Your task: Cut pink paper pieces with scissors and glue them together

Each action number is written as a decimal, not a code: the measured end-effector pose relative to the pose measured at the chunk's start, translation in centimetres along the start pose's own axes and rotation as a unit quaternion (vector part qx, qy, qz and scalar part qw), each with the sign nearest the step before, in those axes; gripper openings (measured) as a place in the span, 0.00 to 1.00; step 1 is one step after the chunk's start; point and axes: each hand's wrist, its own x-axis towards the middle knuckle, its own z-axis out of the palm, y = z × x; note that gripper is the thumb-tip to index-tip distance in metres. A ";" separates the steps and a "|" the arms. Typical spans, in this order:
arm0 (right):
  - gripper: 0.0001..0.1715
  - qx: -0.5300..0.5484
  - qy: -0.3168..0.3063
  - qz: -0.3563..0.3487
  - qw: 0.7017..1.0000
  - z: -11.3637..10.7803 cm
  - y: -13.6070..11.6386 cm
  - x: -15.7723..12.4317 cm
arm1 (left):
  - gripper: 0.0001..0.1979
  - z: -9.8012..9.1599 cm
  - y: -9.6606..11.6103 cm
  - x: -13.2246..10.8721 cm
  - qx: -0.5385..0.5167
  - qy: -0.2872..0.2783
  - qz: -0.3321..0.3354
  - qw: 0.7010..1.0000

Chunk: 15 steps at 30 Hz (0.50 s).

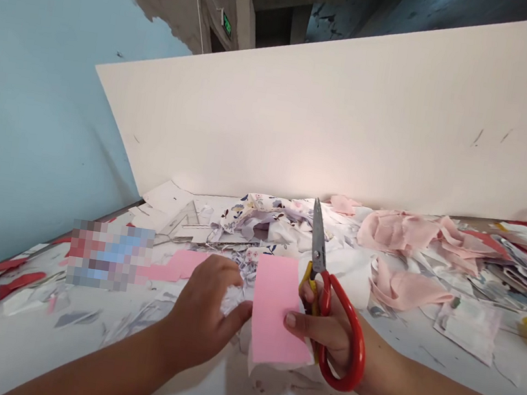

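- pink card (277,310): matt, smooth paper;
- scissors (328,298): bare grey metal blades, glossy red plastic loops;
- far pink scraps (398,233): soft, creased cloth;
- floral pieces (261,213): printed cloth;
- surface (26,347): white, scuffed, littered with paper bits;
- far white board (352,125): matt, smooth, a few marks.

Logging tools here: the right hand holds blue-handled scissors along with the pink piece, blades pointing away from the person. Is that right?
Not quite. The scissors have red handles, not blue. The head view shows the right hand holding them along with the pink piece, blades pointing away.
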 end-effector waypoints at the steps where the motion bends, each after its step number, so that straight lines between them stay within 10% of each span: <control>1: 0.18 -0.008 -0.001 -0.010 1.000 0.0 -0.2 0.0 | 0.08 0.3 0.1 0.0 -0.086 -0.044 -0.115 0.989; 4: 0.18 -0.048 -0.017 -0.043 0.998 0.1 -0.7 0.1 | 0.22 1.1 0.6 0.0 -0.396 -0.210 -0.334 0.829; 7: 0.19 -0.094 -0.031 -0.040 0.994 0.3 -1.0 0.1 | 0.28 1.5 1.2 0.1 -0.602 -0.265 -0.372 0.655; 15: 0.21 -0.178 0.002 -0.013 0.984 -0.3 -0.8 -0.1 | 0.23 1.8 2.0 0.4 -0.674 -0.156 -0.430 0.580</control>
